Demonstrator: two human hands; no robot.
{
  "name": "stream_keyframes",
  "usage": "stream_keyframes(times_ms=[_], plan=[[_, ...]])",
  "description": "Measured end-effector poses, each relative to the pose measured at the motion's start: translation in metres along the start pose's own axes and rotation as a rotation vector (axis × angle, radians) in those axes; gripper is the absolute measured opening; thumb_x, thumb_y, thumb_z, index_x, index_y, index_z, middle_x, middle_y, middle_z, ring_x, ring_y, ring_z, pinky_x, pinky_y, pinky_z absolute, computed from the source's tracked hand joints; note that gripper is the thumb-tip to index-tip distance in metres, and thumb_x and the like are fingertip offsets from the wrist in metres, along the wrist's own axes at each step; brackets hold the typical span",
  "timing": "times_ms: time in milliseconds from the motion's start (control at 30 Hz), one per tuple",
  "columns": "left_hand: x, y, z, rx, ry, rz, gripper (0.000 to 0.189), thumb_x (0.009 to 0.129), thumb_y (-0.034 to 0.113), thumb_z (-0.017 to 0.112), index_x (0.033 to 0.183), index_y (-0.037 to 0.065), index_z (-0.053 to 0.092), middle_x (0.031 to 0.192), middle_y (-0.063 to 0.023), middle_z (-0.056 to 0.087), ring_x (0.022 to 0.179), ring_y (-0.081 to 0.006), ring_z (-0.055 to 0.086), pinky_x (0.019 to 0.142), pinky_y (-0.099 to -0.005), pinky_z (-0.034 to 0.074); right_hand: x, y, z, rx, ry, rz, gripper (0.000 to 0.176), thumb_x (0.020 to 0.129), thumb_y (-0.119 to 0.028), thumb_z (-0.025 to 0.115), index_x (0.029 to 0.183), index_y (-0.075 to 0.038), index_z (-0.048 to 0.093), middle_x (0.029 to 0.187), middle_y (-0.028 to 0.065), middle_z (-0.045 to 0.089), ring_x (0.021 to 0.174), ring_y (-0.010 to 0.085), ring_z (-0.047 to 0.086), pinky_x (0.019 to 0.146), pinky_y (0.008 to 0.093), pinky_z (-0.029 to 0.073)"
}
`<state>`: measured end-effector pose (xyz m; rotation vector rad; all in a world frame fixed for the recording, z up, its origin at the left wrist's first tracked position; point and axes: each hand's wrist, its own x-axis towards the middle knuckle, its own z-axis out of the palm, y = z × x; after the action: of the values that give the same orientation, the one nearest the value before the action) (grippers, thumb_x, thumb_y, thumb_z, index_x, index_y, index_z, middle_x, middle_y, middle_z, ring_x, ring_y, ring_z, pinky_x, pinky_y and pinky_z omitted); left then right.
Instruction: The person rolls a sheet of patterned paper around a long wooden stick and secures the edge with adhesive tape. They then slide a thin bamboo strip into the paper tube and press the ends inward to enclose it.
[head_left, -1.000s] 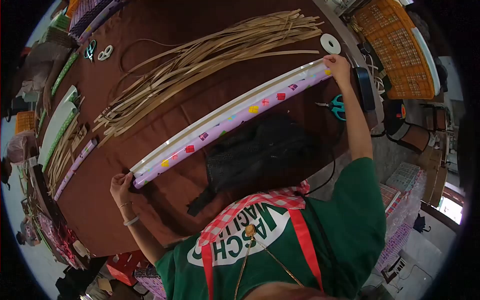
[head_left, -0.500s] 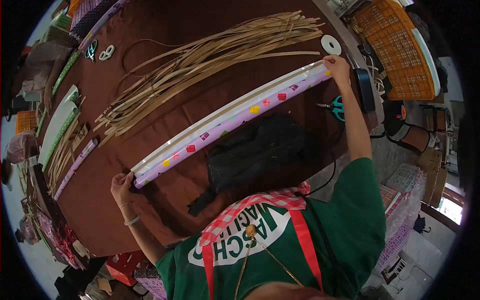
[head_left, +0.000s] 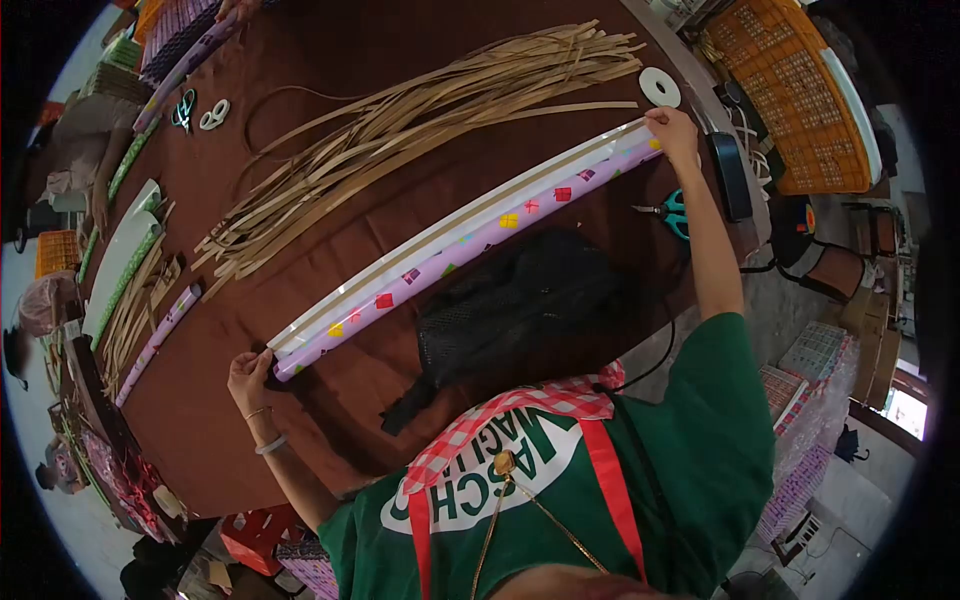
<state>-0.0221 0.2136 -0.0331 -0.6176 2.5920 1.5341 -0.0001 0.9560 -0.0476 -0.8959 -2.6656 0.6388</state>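
Observation:
A long purple wrapping-paper roll (head_left: 480, 236) with a printed gift pattern lies slanted across the brown cloth (head_left: 345, 235), its white edge and a tan strip (head_left: 455, 232) along the upper side. My left hand (head_left: 250, 382) pinches the lower-left end of the strip and paper. At the upper-right end, my right hand (head_left: 672, 132) pinches the other end. A black mesh bag (head_left: 520, 300) lies just below the roll. Teal-handled scissors (head_left: 672, 212) rest beside my right forearm, and a white tape roll (head_left: 660, 87) sits just above my right hand.
Loose tan strips (head_left: 430, 100) spread behind the roll. Green patterned paper (head_left: 125, 260) and a thin purple roll (head_left: 158, 345) lie at left. More scissors (head_left: 183, 111) are at upper left. Other people sit along the left side. An orange crate (head_left: 790, 95) stands at upper right.
The view has shifted slightly. My left hand and the left end of the roll sit a little further right. Both hands keep their hold. A co-worker's hand now shows at the upper-left roll.

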Motion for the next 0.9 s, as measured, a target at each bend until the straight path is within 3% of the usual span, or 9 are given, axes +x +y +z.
stream_keyframes(times_ms=[133, 367, 533, 600, 667, 700, 833, 900], plan=[[0.002, -0.003, -0.004, 0.068, -0.021, -0.002, 0.026, 0.072, 0.013, 0.075, 0.087, 0.003, 0.056, 0.075, -0.0002, 0.059, 0.066, -0.0055, 0.054, 0.055, -0.018, 0.042, 0.006, 0.006, 0.005, 0.03, -0.02, 0.014, 0.023, 0.071, -0.018, 0.066, 0.093, -0.009, 0.066, 0.089, 0.0083, 0.065, 0.085, 0.0244, 0.062, 0.074, 0.0345, 0.048], [-0.003, 0.002, 0.002, -0.074, -0.01, 0.009, 0.029, 0.07, 0.011, 0.076, 0.085, 0.001, 0.054, 0.076, -0.0038, 0.062, 0.06, -0.004, 0.051, 0.052, -0.0158, 0.039, 0.006, -0.006, -0.003, -0.087, 0.046, 0.049, 0.028, 0.07, -0.014, 0.064, 0.097, -0.007, 0.063, 0.091, 0.01, 0.064, 0.086, 0.0255, 0.061, 0.075, 0.0352, 0.048], [0.004, -0.009, 0.001, -0.08, -0.016, 0.04, 0.028, 0.07, 0.009, 0.076, 0.085, 0.001, 0.054, 0.077, -0.0043, 0.063, 0.061, -0.0037, 0.051, 0.052, -0.0156, 0.038, 0.025, 0.029, 0.003, 0.153, 0.074, 0.102, 0.025, 0.07, -0.011, 0.062, 0.094, -0.006, 0.063, 0.091, 0.0117, 0.064, 0.086, 0.0267, 0.061, 0.076, 0.0345, 0.047], [0.002, -0.007, 0.001, -0.095, -0.015, 0.036, 0.027, 0.07, 0.009, 0.075, 0.085, 0.001, 0.054, 0.077, -0.0048, 0.063, 0.062, -0.0043, 0.052, 0.053, -0.0159, 0.04, 0.01, 0.006, -0.009, 0.061, 0.155, 0.0, 0.022, 0.072, -0.007, 0.059, 0.094, -0.005, 0.062, 0.091, 0.0114, 0.062, 0.085, 0.026, 0.06, 0.075, 0.0342, 0.047], [0.0, -0.004, 0.002, -0.104, -0.023, 0.038, 0.027, 0.07, 0.008, 0.075, 0.085, 0.001, 0.054, 0.077, -0.0052, 0.063, 0.063, -0.0049, 0.053, 0.054, -0.0161, 0.041, -0.011, -0.022, -0.015, -0.035, 0.359, -0.317, 0.02, 0.076, -0.003, 0.055, 0.095, -0.004, 0.061, 0.09, 0.0109, 0.061, 0.082, 0.0251, 0.06, 0.073, 0.0343, 0.047], [-0.001, -0.003, 0.003, -0.089, -0.007, 0.056, 0.027, 0.07, 0.008, 0.075, 0.085, 0.001, 0.054, 0.077, -0.0058, 0.063, 0.064, -0.0058, 0.055, 0.056, -0.0167, 0.043, -0.026, -0.048, -0.016, 0.064, 0.337, -0.383, 0.016, 0.079, -0.003, 0.053, 0.094, -0.003, 0.059, 0.09, 0.011, 0.059, 0.078, 0.0257, 0.059, 0.07, 0.0344, 0.047], [-0.004, -0.001, 0.006, -0.039, 0.008, 0.13, 0.027, 0.07, 0.007, 0.075, 0.084, -0.001, 0.054, 0.078, -0.0074, 0.063, 0.069, -0.0088, 0.058, 0.062, -0.0184, 0.046, -0.08, -0.11, 0.014, 0.458, -0.226, -0.443, 0.014, 0.081, -0.01, 0.056, 0.092, -0.002, 0.057, 0.083, 0.0115, 0.059, 0.075, 0.0247, 0.058, 0.068, 0.0317, 0.046], [-0.003, -0.003, 0.006, -0.046, 0.011, 0.132, 0.027, 0.07, 0.007, 0.075, 0.084, -0.001, 0.054, 0.078, -0.0075, 0.063, 0.069, -0.0091, 0.058, 0.063, -0.0187, 0.046, -0.084, -0.115, 0.027, 0.339, -0.329, -0.433, 0.012, 0.083, -0.01, 0.056, 0.09, -0.001, 0.056, 0.08, 0.0081, 0.059, 0.073, 0.0159, 0.056, 0.068, 0.0278, 0.045]])
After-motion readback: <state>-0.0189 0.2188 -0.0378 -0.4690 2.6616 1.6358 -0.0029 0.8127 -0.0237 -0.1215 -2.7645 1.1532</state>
